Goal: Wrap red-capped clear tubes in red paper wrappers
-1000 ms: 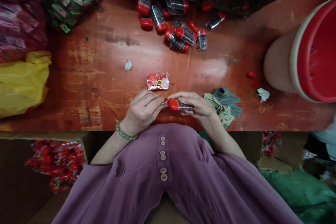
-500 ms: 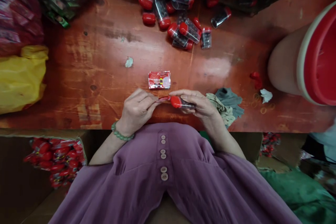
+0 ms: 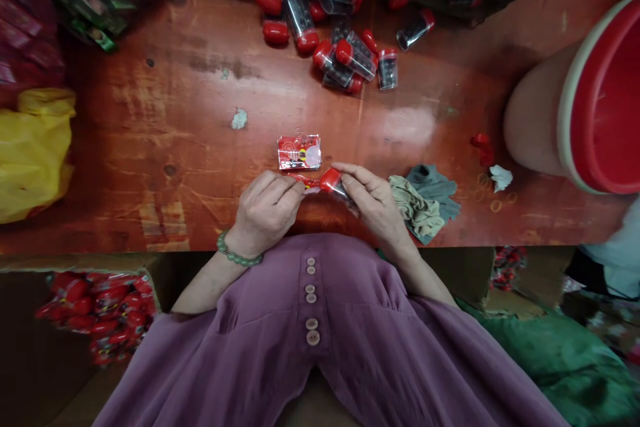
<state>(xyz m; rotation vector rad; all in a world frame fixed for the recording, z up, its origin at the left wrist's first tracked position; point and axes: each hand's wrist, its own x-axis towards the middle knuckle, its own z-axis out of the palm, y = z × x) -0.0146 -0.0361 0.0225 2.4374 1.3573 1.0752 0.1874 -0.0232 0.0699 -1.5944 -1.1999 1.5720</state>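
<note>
My left hand (image 3: 270, 210), with a green bead bracelet at the wrist, is closed on a small red printed plastic wrapper (image 3: 306, 181). My right hand (image 3: 373, 200) grips a clear tube with a red cap (image 3: 333, 181), its cap end pointing left. The cap meets the wrapper's right edge between my hands; whether it is inside the wrapper I cannot tell. Just beyond my fingers lies a stack of red printed wrappers (image 3: 299, 152) on the table. Part of the tube is hidden by my right fingers.
Several red-capped clear tubes (image 3: 357, 59) with dark contents lie at the back. Crumpled cloths (image 3: 425, 200) and a large red-lidded bucket (image 3: 565, 107) are to the right. Bags, one yellow (image 3: 35, 147), sit left. Below the edge, a cardboard box holds red packed items (image 3: 100, 313).
My right hand has tilted the tube and brought its cap against the wrapper. The wrapper looks wider between my hands. The whole view has shifted slightly.
</note>
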